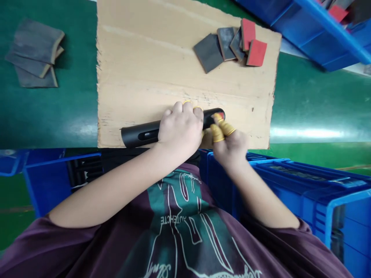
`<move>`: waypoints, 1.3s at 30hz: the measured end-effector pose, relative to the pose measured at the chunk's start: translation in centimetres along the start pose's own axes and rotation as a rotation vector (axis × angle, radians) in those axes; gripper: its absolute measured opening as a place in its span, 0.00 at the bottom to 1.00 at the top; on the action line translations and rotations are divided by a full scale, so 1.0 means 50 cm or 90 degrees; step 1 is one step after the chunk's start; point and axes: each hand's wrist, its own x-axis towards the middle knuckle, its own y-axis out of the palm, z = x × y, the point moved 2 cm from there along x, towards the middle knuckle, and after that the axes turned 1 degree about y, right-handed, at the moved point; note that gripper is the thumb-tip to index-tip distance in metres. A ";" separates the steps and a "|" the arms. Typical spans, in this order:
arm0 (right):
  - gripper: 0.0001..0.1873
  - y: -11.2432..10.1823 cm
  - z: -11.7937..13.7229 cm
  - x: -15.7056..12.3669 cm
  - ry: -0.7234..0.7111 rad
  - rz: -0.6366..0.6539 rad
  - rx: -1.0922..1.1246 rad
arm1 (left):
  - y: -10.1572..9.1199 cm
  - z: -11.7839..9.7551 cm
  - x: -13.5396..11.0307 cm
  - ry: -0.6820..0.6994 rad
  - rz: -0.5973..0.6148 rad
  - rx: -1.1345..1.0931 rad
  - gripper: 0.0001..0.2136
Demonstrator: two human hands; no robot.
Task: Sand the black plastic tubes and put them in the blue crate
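Note:
A black tube [140, 134] with a long oval slot near its left end and a rounded right end lies slantwise along the front of a cardboard sheet [139, 77]. My left hand [182, 125] is closed over its middle, holding it against the cardboard. At the rounded end, my right hand [230, 143], with yellow finger cots, pinches a small red pad [222, 115] against the tube's surface. Most of that pad is hidden under the fingers, and the hand is slightly blurred.
Grey pads [208, 52] and red pads [257, 53] lie at the cardboard's back right. More grey pads [36, 48] are stacked on the green tabletop [72, 112] at left. A blue bin [304, 31] stands back right; blue crates [290, 181] sit below the front edge.

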 end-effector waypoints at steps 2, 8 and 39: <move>0.21 0.007 0.003 -0.002 -0.014 0.014 -0.005 | -0.003 0.002 0.003 0.000 0.000 -0.009 0.15; 0.23 0.008 -0.008 0.008 0.055 0.012 0.010 | -0.014 0.005 0.011 -0.012 0.039 -0.007 0.15; 0.26 0.021 -0.161 0.016 0.296 -0.194 0.431 | -0.093 0.246 -0.065 -0.137 -0.128 -0.040 0.29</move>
